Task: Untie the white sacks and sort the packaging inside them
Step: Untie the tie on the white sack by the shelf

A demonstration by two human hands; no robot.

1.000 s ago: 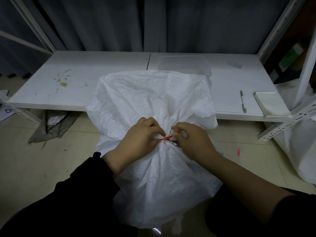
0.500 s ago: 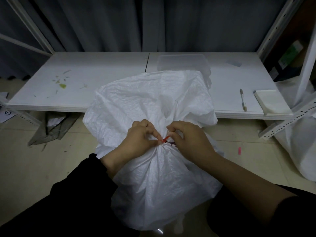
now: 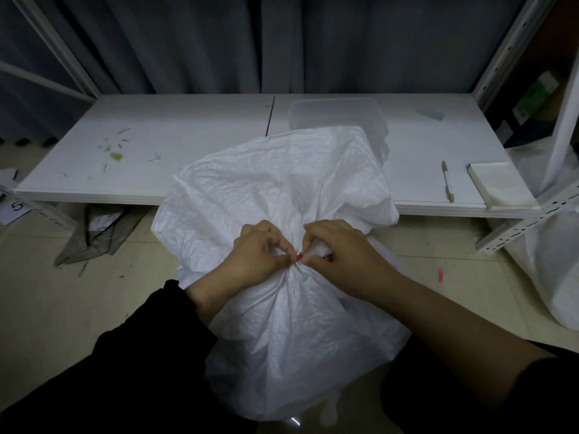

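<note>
Head view showed the crumpled white woven-plastic sack (image 3: pixel 282 189) standing on the pale tiled floor (image 3: pixel 62 292) directly in front of the person, its top leaning over the front edge of the low white counter (image 3: pixel 188 145). A thin red tie (image 3: pixel 299 256) bound its gathered neck. The left hand (image 3: pixel 253 255) pinched the tie between thumb and forefinger. The right hand (image 3: pixel 341 255) met it from the other side, its grip clenched on the tie and on a bunched fold of sack cloth, the fingertips of both hands nearly touching.

Behind the sack, a clear rectangular plastic tub (image 3: pixel 335 114) sat on the counter, partly hidden by it. Towards the counter's right end lay a slim pale pen (image 3: pixel 447 181), and beside it a flat stack of white sheets (image 3: pixel 498 186). Small green scraps (image 3: pixel 116 156) were scattered near the left end. Dark grey curtains (image 3: pixel 219 42) hung behind.

A second white sack (image 3: pixel 551 270) stood on the floor at the far right. A crumpled grey bag (image 3: pixel 100 236) lay under the counter's left part, near a paper marked 5 (image 3: pixel 15 209). A small pink scrap (image 3: pixel 440 275) lay on the tiles to the right
</note>
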